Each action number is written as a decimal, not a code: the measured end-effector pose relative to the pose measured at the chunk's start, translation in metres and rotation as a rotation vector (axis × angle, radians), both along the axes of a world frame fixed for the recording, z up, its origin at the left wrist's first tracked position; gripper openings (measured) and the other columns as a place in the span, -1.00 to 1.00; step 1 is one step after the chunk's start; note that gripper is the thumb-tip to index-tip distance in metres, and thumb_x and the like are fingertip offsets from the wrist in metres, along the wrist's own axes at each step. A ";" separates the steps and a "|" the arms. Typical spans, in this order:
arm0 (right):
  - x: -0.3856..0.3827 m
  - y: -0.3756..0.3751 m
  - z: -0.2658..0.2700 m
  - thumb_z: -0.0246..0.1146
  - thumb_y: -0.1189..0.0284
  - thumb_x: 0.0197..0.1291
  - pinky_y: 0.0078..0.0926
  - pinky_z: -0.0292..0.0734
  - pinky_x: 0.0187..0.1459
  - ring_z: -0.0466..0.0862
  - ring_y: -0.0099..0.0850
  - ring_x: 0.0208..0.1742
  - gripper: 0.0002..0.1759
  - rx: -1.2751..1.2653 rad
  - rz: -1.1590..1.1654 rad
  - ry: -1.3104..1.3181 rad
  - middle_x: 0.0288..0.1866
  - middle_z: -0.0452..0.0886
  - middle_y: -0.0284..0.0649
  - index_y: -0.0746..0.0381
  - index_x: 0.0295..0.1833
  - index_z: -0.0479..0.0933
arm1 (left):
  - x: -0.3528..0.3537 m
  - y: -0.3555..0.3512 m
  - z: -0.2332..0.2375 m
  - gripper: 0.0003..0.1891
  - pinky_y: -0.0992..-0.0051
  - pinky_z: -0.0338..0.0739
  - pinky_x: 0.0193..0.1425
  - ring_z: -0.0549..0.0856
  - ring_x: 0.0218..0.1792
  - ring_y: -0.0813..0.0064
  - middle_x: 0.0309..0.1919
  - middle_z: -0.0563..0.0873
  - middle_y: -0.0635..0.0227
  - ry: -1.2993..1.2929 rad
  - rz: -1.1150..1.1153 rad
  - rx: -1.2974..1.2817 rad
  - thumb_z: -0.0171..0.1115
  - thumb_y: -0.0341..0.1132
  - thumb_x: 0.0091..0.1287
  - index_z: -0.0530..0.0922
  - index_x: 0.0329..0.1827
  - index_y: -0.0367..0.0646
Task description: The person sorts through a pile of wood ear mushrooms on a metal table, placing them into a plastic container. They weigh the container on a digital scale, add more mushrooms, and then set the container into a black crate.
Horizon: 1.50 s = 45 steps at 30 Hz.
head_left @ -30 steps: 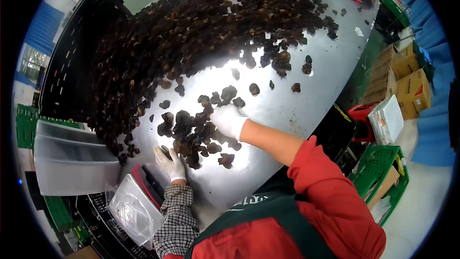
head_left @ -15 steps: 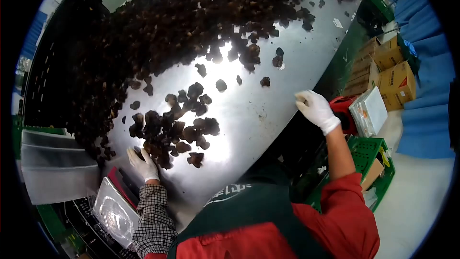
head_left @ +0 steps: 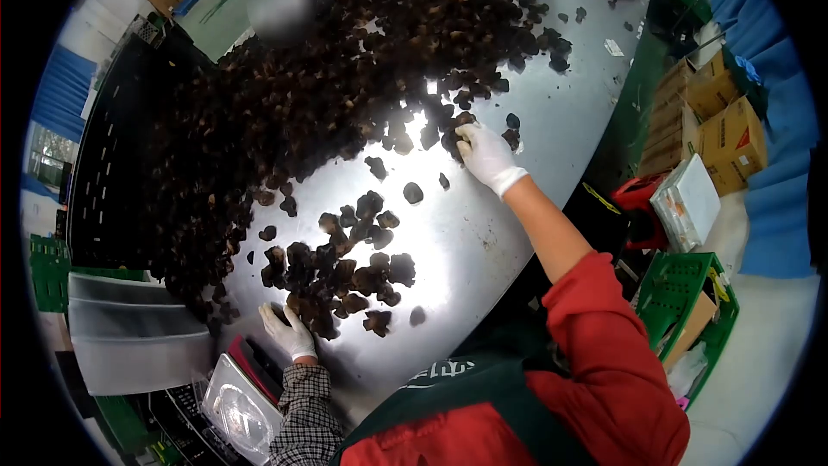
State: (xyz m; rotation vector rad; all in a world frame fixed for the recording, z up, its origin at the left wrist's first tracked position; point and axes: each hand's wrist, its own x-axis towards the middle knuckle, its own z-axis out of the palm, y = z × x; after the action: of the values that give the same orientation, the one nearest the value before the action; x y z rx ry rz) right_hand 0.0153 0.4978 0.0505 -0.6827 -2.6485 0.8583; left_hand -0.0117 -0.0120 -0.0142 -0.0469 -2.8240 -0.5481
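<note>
My right hand [head_left: 487,158], in a white glove, reaches to the near edge of a large heap of dark brown, dried fungus-like pieces [head_left: 345,78]. Its fingers are bent round a dark piece [head_left: 451,145] there, partly hidden by the hand. My left hand [head_left: 289,334], also gloved, lies on the metal table [head_left: 466,267] with its fingers stretched out. It is beside a smaller group of the same pieces [head_left: 323,272], at that group's near left edge. A few single pieces, such as a round one [head_left: 413,193], lie between the group and the heap.
Left of my left hand are a grey plastic bin [head_left: 138,336] and a scale with a shiny top [head_left: 237,406]. A green crate [head_left: 690,302], a wrapped white stack [head_left: 687,203] and cardboard boxes [head_left: 729,142] stand at the right. A blurred grey shape [head_left: 280,9] shows behind the heap.
My right hand has moved from the table's right edge leftward and forward to the heap. My left hand stays beside the small group. The whole view has shifted slightly.
</note>
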 end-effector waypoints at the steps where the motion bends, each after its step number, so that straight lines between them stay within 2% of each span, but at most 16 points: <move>1: -0.005 -0.002 -0.002 0.26 0.39 0.12 -0.23 0.52 0.03 0.60 -0.12 0.00 -0.69 0.037 -0.025 -0.055 -0.02 0.57 -0.05 0.23 -0.01 0.56 | -0.001 -0.003 -0.002 -0.44 0.17 0.12 0.46 0.28 0.39 -0.03 0.37 0.30 -0.14 -0.004 -0.006 -0.001 0.02 -0.15 0.42 0.29 0.34 -0.38; 6: -0.011 -0.010 -0.001 0.30 0.32 0.08 -0.25 0.52 0.07 0.57 -0.10 0.06 -0.64 0.111 -0.066 -0.186 0.08 0.48 -0.08 0.18 0.01 0.55 | 0.000 -0.002 0.001 -0.44 0.16 0.13 0.46 0.28 0.39 -0.04 0.36 0.30 -0.15 0.001 -0.007 -0.023 0.02 -0.13 0.42 0.29 0.34 -0.39; 9: -0.010 -0.011 -0.006 0.35 0.31 0.04 -0.25 0.54 0.02 0.58 -0.15 0.01 -0.71 0.109 -0.092 -0.133 0.00 0.49 -0.08 0.19 -0.13 0.57 | -0.002 -0.005 -0.005 -0.43 0.16 0.13 0.45 0.28 0.38 -0.04 0.36 0.30 -0.15 0.016 -0.019 -0.039 0.02 -0.11 0.43 0.29 0.34 -0.38; 15: -0.008 -0.008 -0.019 0.34 0.36 0.06 -0.27 0.55 -0.02 0.63 -0.15 -0.09 -0.78 0.013 -0.113 -0.039 -0.07 0.56 -0.09 0.20 -0.18 0.57 | -0.001 -0.004 -0.003 -0.43 0.16 0.14 0.45 0.29 0.38 -0.04 0.36 0.31 -0.15 0.001 0.000 -0.048 0.00 -0.09 0.43 0.30 0.34 -0.37; 18: 0.001 0.001 -0.016 0.34 0.37 0.08 -0.34 0.56 -0.09 0.66 -0.21 -0.19 -0.81 -0.283 -0.175 0.097 -0.21 0.62 -0.09 0.22 -0.22 0.56 | -0.001 0.000 0.000 -0.44 0.16 0.14 0.45 0.29 0.38 -0.04 0.36 0.31 -0.15 0.003 0.007 -0.042 0.00 -0.09 0.44 0.32 0.33 -0.37; 20: 0.019 0.015 -0.026 0.33 0.42 0.14 -0.50 0.56 -0.28 0.65 -0.42 -0.37 -0.82 -0.491 -0.134 0.370 -0.37 0.63 -0.19 0.28 -0.21 0.53 | 0.001 -0.002 0.000 -0.45 0.16 0.15 0.45 0.29 0.38 -0.04 0.36 0.32 -0.15 -0.004 0.009 -0.051 0.00 -0.10 0.44 0.33 0.31 -0.37; 22: 0.065 0.018 0.037 0.21 0.51 0.27 -0.65 0.52 -0.36 0.59 -0.52 -0.41 -0.87 -0.830 -0.175 0.340 -0.35 0.59 -0.26 0.31 -0.11 0.49 | -0.003 -0.005 -0.003 -0.47 0.17 0.15 0.45 0.30 0.37 -0.04 0.35 0.32 -0.15 -0.012 0.004 -0.059 0.00 -0.11 0.44 0.34 0.30 -0.37; 28: 0.225 0.072 0.063 0.18 0.47 0.31 -0.44 0.49 -0.34 0.57 -0.45 -0.40 -0.83 -1.217 -0.283 0.666 -0.37 0.59 -0.28 0.26 -0.02 0.50 | -0.008 -0.012 -0.013 -0.47 0.16 0.16 0.45 0.31 0.36 -0.06 0.34 0.34 -0.15 0.013 -0.001 -0.061 0.02 -0.09 0.43 0.36 0.28 -0.36; 32: 0.310 0.098 0.030 0.21 0.46 0.31 -0.50 0.47 -0.40 0.55 -0.47 -0.46 -0.92 -1.318 -0.400 0.896 -0.45 0.57 -0.33 0.20 -0.16 0.58 | -0.008 -0.009 -0.007 -0.46 0.17 0.14 0.47 0.27 0.39 -0.03 0.37 0.30 -0.13 -0.025 -0.001 -0.071 -0.01 -0.06 0.45 0.36 0.30 -0.35; 34: 0.339 0.122 -0.012 0.25 0.44 0.23 -0.50 0.46 -0.52 0.53 -0.53 -0.53 -0.94 -1.088 -0.644 0.383 -0.47 0.56 -0.31 0.18 -0.25 0.54 | -0.007 -0.007 -0.004 -0.46 0.18 0.15 0.46 0.27 0.39 -0.03 0.38 0.29 -0.12 -0.049 0.022 -0.090 -0.01 -0.07 0.46 0.37 0.29 -0.36; 36: 0.369 0.135 -0.058 0.30 0.41 0.15 -0.53 0.41 -0.61 0.49 -0.57 -0.60 -0.89 -0.628 -0.771 -0.307 -0.51 0.53 -0.35 0.19 -0.32 0.53 | -0.007 -0.013 -0.009 -0.45 0.18 0.15 0.46 0.27 0.39 -0.03 0.38 0.29 -0.12 -0.034 0.002 -0.077 -0.01 -0.07 0.46 0.37 0.29 -0.38; 38: 0.367 0.137 -0.044 0.34 0.40 0.09 -0.54 0.44 -0.59 0.48 -0.57 -0.64 -0.87 -0.843 -0.860 0.139 -0.57 0.50 -0.35 0.20 -0.37 0.56 | -0.008 -0.015 -0.008 -0.45 0.18 0.15 0.46 0.27 0.39 -0.03 0.39 0.29 -0.12 -0.029 0.027 -0.076 -0.02 -0.07 0.46 0.37 0.28 -0.39; 41: 0.378 0.143 -0.060 0.38 0.36 0.09 -0.56 0.33 -0.65 0.42 -0.58 -0.70 -0.79 -0.403 -0.728 -0.433 -0.67 0.42 -0.40 0.19 -0.45 0.51 | -0.006 -0.004 0.001 -0.45 0.20 0.14 0.47 0.27 0.40 -0.02 0.38 0.29 -0.13 -0.061 0.015 -0.098 -0.02 -0.07 0.46 0.37 0.29 -0.40; 42: 0.366 0.136 -0.048 0.38 0.35 0.11 -0.57 0.25 -0.68 0.37 -0.59 -0.73 -0.73 -0.617 -0.758 -0.149 -0.71 0.36 -0.42 0.18 -0.50 0.46 | -0.007 -0.004 -0.002 -0.44 0.20 0.13 0.47 0.27 0.40 -0.01 0.38 0.30 -0.13 -0.044 0.019 -0.077 -0.04 -0.05 0.46 0.37 0.30 -0.39; 44: 0.337 0.120 -0.018 0.30 0.39 0.22 -0.63 0.21 -0.66 0.35 -0.63 -0.67 -0.77 -0.862 -0.644 0.105 -0.61 0.40 -0.41 0.21 -0.43 0.46 | -0.008 -0.005 -0.002 -0.42 0.21 0.13 0.47 0.28 0.39 -0.01 0.37 0.31 -0.14 -0.052 0.036 -0.086 -0.05 -0.03 0.46 0.38 0.29 -0.40; 45: 0.326 0.114 -0.004 0.27 0.41 0.25 -0.65 0.28 -0.60 0.40 -0.63 -0.61 -0.82 -0.961 -0.544 0.175 -0.54 0.44 -0.39 0.24 -0.36 0.48 | -0.010 -0.007 -0.005 -0.41 0.21 0.13 0.47 0.28 0.40 -0.01 0.37 0.31 -0.14 -0.053 0.029 -0.094 -0.06 -0.02 0.47 0.38 0.29 -0.41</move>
State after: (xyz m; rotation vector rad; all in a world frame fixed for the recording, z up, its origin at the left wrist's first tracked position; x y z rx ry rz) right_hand 0.3414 0.6113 0.0466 -1.3538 -1.6224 1.8640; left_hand -0.0215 -0.0195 -0.0191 -0.0088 -2.8959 -0.4154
